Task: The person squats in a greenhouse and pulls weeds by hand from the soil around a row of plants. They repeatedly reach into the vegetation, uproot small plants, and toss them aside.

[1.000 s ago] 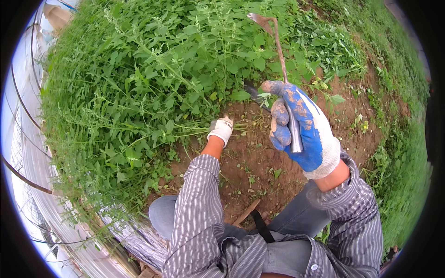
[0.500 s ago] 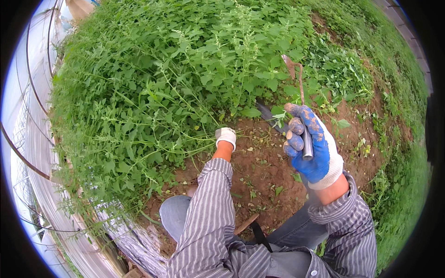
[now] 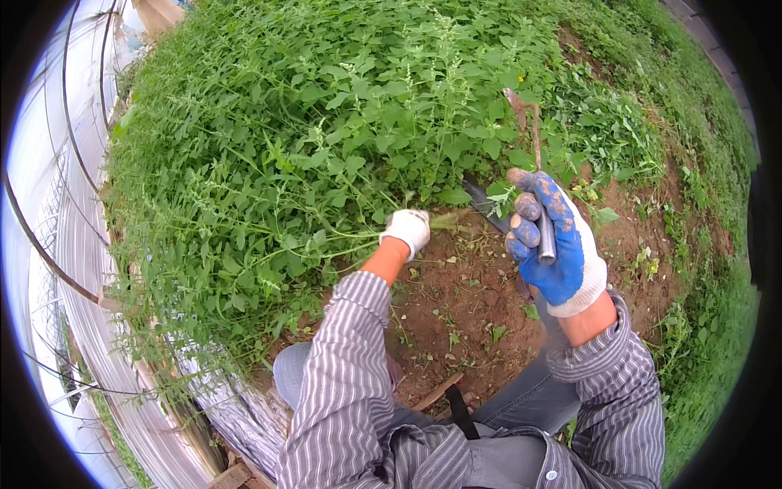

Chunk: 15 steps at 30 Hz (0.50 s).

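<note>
Stems have been shifted, clenched by the left hand; rightward, a hoe is clasped by the right hand.

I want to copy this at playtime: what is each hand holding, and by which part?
The right hand holds a hoe by its grey handle; the left hand holds plants by their stems.

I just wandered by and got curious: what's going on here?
A person is at the edge of some leafy plants. The left grip is closed on a few stems; whether they are rooted is hard to tell. The right grip holds a small hoe apart from those stems. Bare soil lies below both.
</note>
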Each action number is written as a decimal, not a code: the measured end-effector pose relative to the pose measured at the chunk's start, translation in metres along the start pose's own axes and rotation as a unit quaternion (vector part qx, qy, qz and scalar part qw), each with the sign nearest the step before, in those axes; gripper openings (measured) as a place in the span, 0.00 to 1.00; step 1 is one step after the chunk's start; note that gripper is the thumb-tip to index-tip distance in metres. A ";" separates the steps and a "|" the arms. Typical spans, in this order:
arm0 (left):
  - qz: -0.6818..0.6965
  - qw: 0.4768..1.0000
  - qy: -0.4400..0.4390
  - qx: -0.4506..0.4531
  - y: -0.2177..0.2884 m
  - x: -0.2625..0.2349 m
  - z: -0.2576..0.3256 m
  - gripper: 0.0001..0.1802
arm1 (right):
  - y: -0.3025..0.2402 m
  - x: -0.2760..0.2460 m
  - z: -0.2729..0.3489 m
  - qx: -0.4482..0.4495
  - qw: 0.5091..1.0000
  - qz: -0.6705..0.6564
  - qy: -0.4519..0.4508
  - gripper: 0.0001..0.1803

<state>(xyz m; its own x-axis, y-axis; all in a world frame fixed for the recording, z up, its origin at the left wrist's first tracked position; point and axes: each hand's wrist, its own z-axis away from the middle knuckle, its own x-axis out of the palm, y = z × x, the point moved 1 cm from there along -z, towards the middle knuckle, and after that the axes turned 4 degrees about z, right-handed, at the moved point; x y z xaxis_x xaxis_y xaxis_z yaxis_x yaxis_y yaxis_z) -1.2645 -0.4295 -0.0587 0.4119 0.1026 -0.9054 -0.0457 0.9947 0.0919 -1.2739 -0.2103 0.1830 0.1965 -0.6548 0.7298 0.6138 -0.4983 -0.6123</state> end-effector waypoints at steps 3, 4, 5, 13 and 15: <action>0.065 0.996 0.050 -0.047 -0.028 -0.089 0.037 0.22 | 0.006 0.005 -0.004 0.000 1.000 0.007 -0.011 0.18; 0.069 0.991 0.102 -0.049 -0.035 -0.117 0.053 0.25 | 0.003 0.004 -0.003 -0.003 1.000 0.008 -0.013 0.18; 0.063 0.984 0.153 -0.061 -0.052 -0.142 0.075 0.28 | 0.006 0.006 -0.006 -0.002 1.000 0.000 -0.024 0.17; 0.531 0.670 0.516 -0.045 -0.154 -0.246 0.294 0.16 | 0.007 0.018 -0.009 0.014 0.997 -0.003 -0.076 0.15; 0.505 0.685 0.512 -0.116 -0.160 -0.250 0.371 0.21 | 0.019 0.026 -0.006 0.024 0.997 0.017 -0.075 0.16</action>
<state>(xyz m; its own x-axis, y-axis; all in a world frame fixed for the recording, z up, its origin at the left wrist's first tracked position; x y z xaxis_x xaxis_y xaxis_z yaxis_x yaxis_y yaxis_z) -1.0226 -0.6126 0.3071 -0.7858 0.5637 -0.2544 -0.0287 0.3777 0.9255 -1.2615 -0.2400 0.1892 0.3274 -0.5761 0.7489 0.6408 -0.4471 -0.6241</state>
